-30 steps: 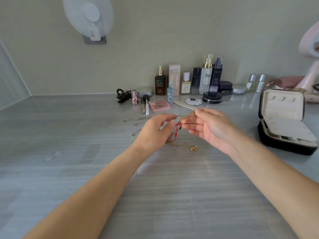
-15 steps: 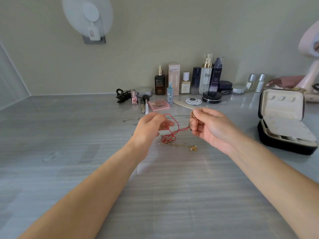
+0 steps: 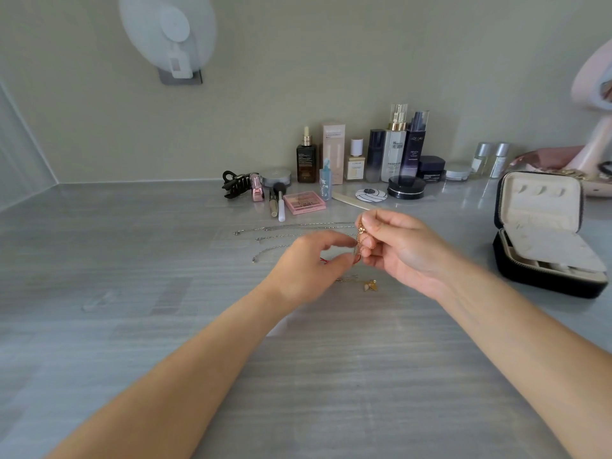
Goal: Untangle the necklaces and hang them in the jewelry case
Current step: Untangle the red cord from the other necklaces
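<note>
My right hand (image 3: 402, 250) pinches a bunched gold chain necklace (image 3: 361, 238) above the grey table. My left hand (image 3: 306, 270) meets it from the left, its fingertips pinching the lower end of the same bunch. A bit of red cord (image 3: 324, 261) shows under the left fingers; most of it is hidden. A gold pendant (image 3: 370, 285) with thin chain lies on the table below the hands. Silver chains (image 3: 291, 227) lie stretched out behind the hands. The black jewelry case (image 3: 543, 236) stands open at the right, its lid upright with three hooks.
Cosmetic bottles and jars (image 3: 394, 150) line the back wall. A pink palette (image 3: 304, 202), brushes (image 3: 280, 202) and a black hair claw (image 3: 236, 183) lie in front of them. A pink mirror stand (image 3: 592, 134) is at the far right. A small clear piece (image 3: 97, 301) lies at the left.
The red cord loop that was stretched between my hands has dropped out of sight under the left hand. My left hand moved right to the gold bunch in my right hand.
</note>
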A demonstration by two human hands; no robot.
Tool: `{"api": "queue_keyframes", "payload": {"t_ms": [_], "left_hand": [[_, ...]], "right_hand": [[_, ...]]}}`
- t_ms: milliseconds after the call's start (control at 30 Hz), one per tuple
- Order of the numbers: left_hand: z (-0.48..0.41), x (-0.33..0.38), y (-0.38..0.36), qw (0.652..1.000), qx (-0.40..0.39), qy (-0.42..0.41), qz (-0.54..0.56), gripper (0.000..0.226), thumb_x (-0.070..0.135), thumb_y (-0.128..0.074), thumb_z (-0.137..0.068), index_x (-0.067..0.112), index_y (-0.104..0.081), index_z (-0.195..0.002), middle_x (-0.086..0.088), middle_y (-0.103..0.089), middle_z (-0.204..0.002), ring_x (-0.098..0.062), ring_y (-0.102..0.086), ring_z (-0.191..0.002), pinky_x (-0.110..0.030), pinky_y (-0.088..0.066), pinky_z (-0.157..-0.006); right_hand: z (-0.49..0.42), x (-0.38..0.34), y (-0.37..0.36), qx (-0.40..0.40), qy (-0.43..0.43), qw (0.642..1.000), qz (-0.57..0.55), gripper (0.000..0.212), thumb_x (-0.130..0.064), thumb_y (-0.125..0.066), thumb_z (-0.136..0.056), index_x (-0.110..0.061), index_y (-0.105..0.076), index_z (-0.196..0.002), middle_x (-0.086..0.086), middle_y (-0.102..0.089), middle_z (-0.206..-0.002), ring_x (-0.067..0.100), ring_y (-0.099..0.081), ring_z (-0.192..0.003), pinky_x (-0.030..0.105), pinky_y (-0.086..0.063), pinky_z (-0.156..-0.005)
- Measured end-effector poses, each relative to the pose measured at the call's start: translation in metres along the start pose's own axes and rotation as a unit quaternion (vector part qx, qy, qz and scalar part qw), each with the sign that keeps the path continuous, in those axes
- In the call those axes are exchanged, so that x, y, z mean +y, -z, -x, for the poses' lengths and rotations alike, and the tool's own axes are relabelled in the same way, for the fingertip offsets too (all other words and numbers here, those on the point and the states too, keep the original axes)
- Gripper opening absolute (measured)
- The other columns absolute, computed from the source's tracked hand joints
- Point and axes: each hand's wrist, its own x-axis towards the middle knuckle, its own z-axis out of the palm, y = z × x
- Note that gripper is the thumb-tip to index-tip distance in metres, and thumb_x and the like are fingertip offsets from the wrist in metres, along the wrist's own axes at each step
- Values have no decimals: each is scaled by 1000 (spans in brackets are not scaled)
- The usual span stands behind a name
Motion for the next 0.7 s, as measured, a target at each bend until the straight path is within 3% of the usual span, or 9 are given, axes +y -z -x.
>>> {"api": "queue_keyframes", "payload": {"t_ms": [100, 200, 267, 367, 433, 500, 600, 700], "left_hand": [[0, -1, -1, 999, 18, -10, 28, 11, 15, -58, -88, 19, -67, -86, 17, -63, -75, 7, -58, -70, -9, -44, -71], [-1, 1, 2, 997, 30, 11, 68, 15, 11, -54, -90, 15, -65, -81, 7, -66, -75, 8, -55, -57, -6, -41, -56], [-1, 3, 4, 994, 42, 36, 99, 21, 11, -50, -91, 19, -62, -76, 1, -67, -79, 2, -55, -61, -9, -40, -53], [0, 7, 6, 980, 62, 64, 176, 26, 8, -46, -90, 19, -61, -71, -4, -67, -83, -13, -57, -75, -15, -43, -62], [-1, 10, 9, 963, 81, 86, 240, 27, 7, -46, -90, 18, -59, -68, 0, -66, -77, -10, -59, -75, -8, -44, -61], [-2, 9, 12, 947, 96, 104, 289, 26, 10, -46, -91, 18, -57, -68, 4, -65, -70, -10, -59, -74, -15, -43, -67], [-4, 4, 14, 945, 101, 113, 288, 23, 16, -49, -92, 20, -58, -71, 11, -63, -59, -7, -59, -67, -24, -40, -72], [-3, 3, 13, 953, 91, 99, 271, 19, 19, -54, -91, 20, -60, -74, 12, -64, -55, 2, -58, -57, -16, -44, -64]], "right_hand": [[0, 0, 0, 3, -1, 1000, 5, 23, -13, -45, -94, -14, -53, -73, -6, -49, -49, 9, -47, -47, 19, -43, -49], [1, -1, 0, 14, -4, 1000, -6, 22, -13, -46, -93, -13, -55, -73, -5, -50, -50, 8, -45, -44, 18, -40, -46], [1, -2, -1, 20, -9, 1000, -7, 19, -12, -48, -92, -12, -57, -76, -4, -49, -51, 7, -41, -42, 19, -35, -46], [1, -3, -1, 31, -17, 999, 0, 15, -12, -50, -91, -11, -61, -81, -3, -47, -52, 7, -38, -42, 20, -32, -47], [2, -3, -1, 40, -22, 999, 14, 15, -13, -49, -92, -11, -61, -83, -4, -44, -52, 7, -35, -42, 21, -31, -47], [2, -2, 0, 54, -26, 997, 56, 16, -15, -50, -93, -11, -61, -83, -4, -42, -53, 7, -34, -43, 22, -31, -49], [2, 1, 2, 71, -27, 986, 150, 17, -18, -53, -92, -13, -63, -80, -3, -41, -56, 8, -34, -45, 22, -32, -51], [3, 3, 0, 87, 7, 956, 279, 15, -22, -58, -89, -19, -64, -76, -4, -50, -62, 9, -43, -55, 22, -38, -58]]}}
